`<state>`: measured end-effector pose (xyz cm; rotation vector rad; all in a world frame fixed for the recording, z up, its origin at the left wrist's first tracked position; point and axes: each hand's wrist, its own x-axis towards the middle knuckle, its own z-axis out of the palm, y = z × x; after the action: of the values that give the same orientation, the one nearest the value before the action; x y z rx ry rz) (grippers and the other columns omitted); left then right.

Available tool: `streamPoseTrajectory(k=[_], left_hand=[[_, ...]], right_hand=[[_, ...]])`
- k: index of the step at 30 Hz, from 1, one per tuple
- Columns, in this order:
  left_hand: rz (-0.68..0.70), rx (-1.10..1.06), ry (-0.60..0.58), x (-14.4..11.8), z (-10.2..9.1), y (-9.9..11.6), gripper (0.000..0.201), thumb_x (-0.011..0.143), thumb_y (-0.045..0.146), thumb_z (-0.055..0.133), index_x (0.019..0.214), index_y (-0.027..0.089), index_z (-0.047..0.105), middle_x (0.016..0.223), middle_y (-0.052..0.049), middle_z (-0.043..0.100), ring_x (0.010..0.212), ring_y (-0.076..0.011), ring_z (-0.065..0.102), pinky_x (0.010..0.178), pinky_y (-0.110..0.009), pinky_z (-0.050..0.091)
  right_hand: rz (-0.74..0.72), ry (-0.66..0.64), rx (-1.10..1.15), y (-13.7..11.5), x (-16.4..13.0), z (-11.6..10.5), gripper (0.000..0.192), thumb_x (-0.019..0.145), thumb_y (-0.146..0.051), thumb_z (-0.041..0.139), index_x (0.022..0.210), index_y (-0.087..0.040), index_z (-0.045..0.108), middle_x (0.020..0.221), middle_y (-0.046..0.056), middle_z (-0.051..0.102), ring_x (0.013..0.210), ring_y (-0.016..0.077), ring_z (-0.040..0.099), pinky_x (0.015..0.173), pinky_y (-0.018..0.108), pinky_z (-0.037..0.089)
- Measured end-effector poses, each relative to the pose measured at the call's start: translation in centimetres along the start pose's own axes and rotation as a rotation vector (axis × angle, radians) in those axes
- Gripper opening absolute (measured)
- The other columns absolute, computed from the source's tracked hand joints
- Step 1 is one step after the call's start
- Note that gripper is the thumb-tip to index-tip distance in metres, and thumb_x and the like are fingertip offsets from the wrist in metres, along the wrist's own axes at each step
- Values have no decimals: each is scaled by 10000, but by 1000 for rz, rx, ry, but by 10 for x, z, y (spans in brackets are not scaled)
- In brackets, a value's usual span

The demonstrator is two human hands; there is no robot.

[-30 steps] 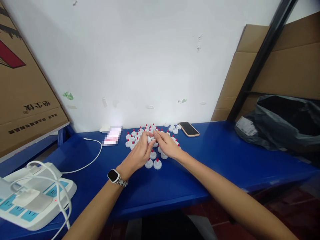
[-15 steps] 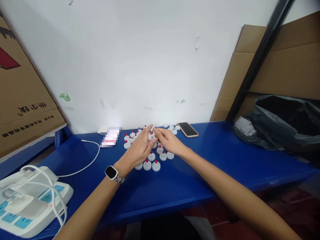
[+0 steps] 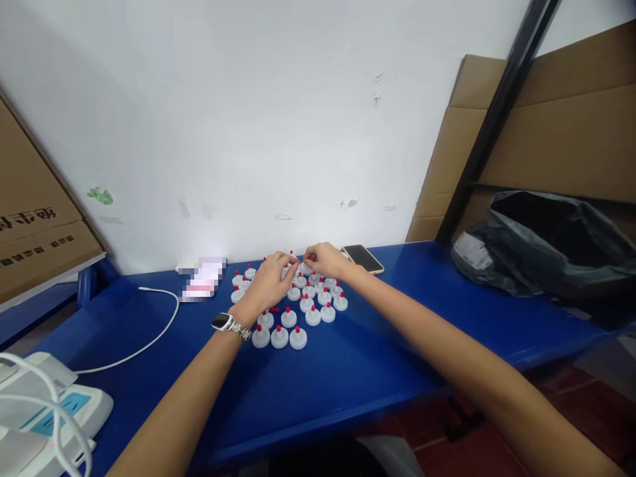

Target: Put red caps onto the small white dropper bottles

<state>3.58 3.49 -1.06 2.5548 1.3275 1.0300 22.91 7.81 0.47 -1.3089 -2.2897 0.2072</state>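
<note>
Several white round caps with red tips (image 3: 298,338) stand upright on the blue table (image 3: 348,371), grouped around and in front of both hands. My left hand (image 3: 272,278) reaches over the group, its fingers and thumb closed around a white cap (image 3: 292,271), partly hidden by the fingers. Close on its right, my right hand (image 3: 322,260) has its fingertips pinched together at the held cap. A speck of red shows between the hands, but what the pinch holds is too small to make out. Loose red tips (image 3: 274,309) lie beside the left wrist.
A phone (image 3: 364,258) lies behind my right wrist. Left of the caps are a blurred pink packet (image 3: 205,279) and a white cable (image 3: 163,331); a power strip (image 3: 74,417) sits nearest me. A black plastic bag (image 3: 541,245) rests at the right, by cardboard (image 3: 447,152).
My hands have drawn slightly apart, and the right now pinches at the fingertips where they were cupped together. More caps show in front of my right hand. The view has shifted a little.
</note>
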Motion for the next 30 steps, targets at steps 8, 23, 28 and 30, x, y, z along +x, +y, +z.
streamPoseTrajectory(k=[8, 23, 28, 30], left_hand=[[17, 90, -58, -12, -2, -9, 332, 996, 348, 356, 1073, 208, 646, 1059, -89, 662, 1011, -279, 564, 908, -456, 443], [2, 196, -93, -15, -5, -6, 357, 997, 358, 350, 1124, 221, 655, 1153, -78, 687, 1071, -304, 543, 947, -486, 420], [29, 370, -192, -3, -2, -12, 440, 985, 216, 295, 1320, 222, 581, 1404, -78, 577, 1195, -300, 517, 970, -474, 429], [16, 408, -269, 9, -2, -14, 439, 962, 176, 318, 1280, 212, 618, 1280, -105, 658, 1163, -296, 557, 965, -462, 436]], right_hand=[[-2, -27, 1, 4, 6, 21, 224, 859, -221, 559, 944, -150, 753, 855, 81, 748, 756, 158, 651, 690, 224, 440], [-24, -12, -59, 5, 7, 22, 219, 813, -233, 561, 877, -175, 763, 825, 63, 753, 749, 176, 652, 688, 250, 425], [-5, -34, -42, 8, 7, 24, 215, 800, -225, 573, 875, -180, 769, 829, 53, 756, 773, 175, 660, 702, 239, 431], [6, -74, -37, 7, 8, 21, 209, 783, -214, 583, 862, -184, 773, 815, 42, 756, 764, 174, 656, 684, 239, 424]])
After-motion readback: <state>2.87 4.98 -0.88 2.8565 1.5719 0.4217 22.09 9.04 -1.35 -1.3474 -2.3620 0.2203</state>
